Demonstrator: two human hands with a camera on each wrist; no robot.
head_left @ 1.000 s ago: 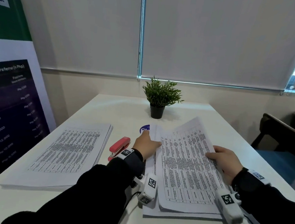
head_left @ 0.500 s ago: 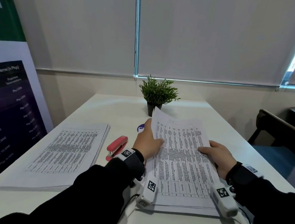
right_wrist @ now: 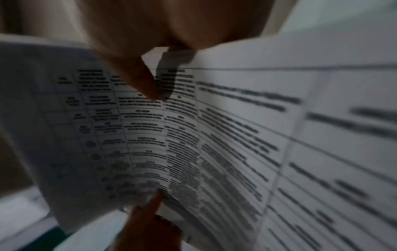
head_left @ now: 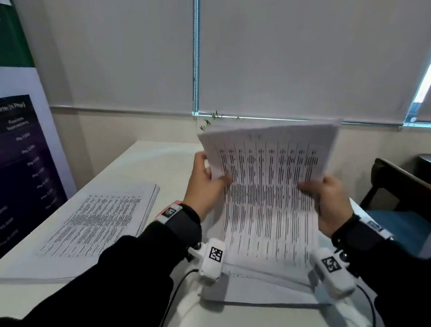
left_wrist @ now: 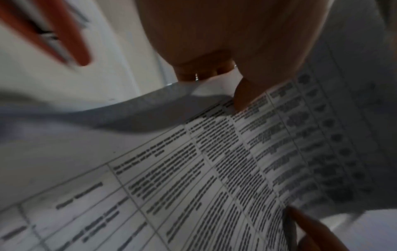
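Observation:
A thin sheaf of printed table sheets (head_left: pixel 266 194) stands nearly upright above the white table (head_left: pixel 157 158), its lower edge near the sheets left lying flat (head_left: pixel 263 290). My left hand (head_left: pixel 204 186) pinches its left edge, thumb on the printed face (left_wrist: pixel 240 95). On the opposite edge my right hand (head_left: pixel 328 199) pinches it the same way, thumb on the print (right_wrist: pixel 148 84). The sheets (left_wrist: pixel 214 169) (right_wrist: pixel 214 135) fill both wrist views, blurred.
A second stack of printed sheets (head_left: pixel 94 225) lies on the table's left half. A red stapler (left_wrist: pixel 49 32) shows by my left wrist. Plant leaves (head_left: pixel 213 118) peek over the raised sheets. A banner (head_left: pixel 5 171) stands at left, a dark chair (head_left: pixel 401 205) at right.
Both hands have lifted the top sheets from lying on the pile to nearly upright, higher than half a second ago. The raised paper now hides the plant.

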